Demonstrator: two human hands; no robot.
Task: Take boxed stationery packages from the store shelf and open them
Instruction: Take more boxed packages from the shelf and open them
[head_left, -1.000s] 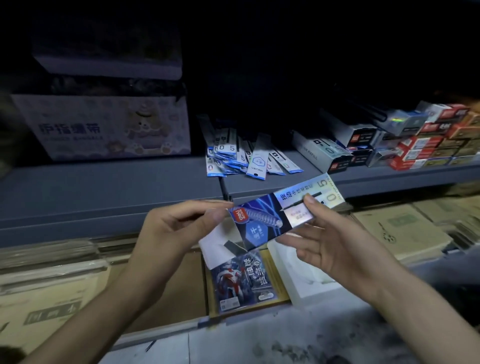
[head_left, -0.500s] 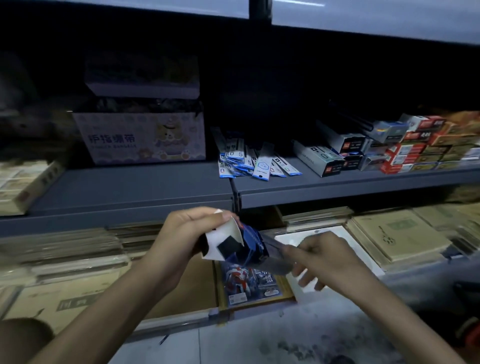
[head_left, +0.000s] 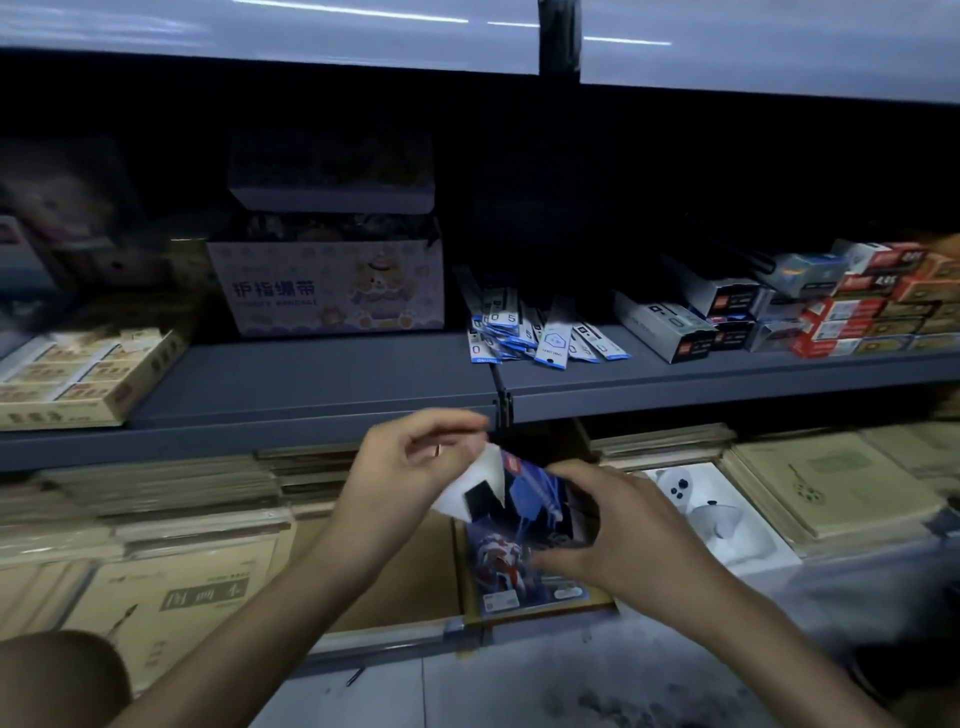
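Grey metal store shelf (head_left: 311, 384) behind; at six o'clock, left hand (head_left: 405, 467) pinches the white flap (head_left: 483, 483) of the blue cardboard box (head_left: 535, 493), right hand (head_left: 623, 530) grips its body. Opening begun; grey cartons (head_left: 670, 327) at two o'clock look unopened.

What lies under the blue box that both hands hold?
An illustrated book lies below the blue box. The box and the right hand cover its top part.

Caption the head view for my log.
Left hand pinches the white flap of a blue box held by the right hand, in front of a stocked shelf.
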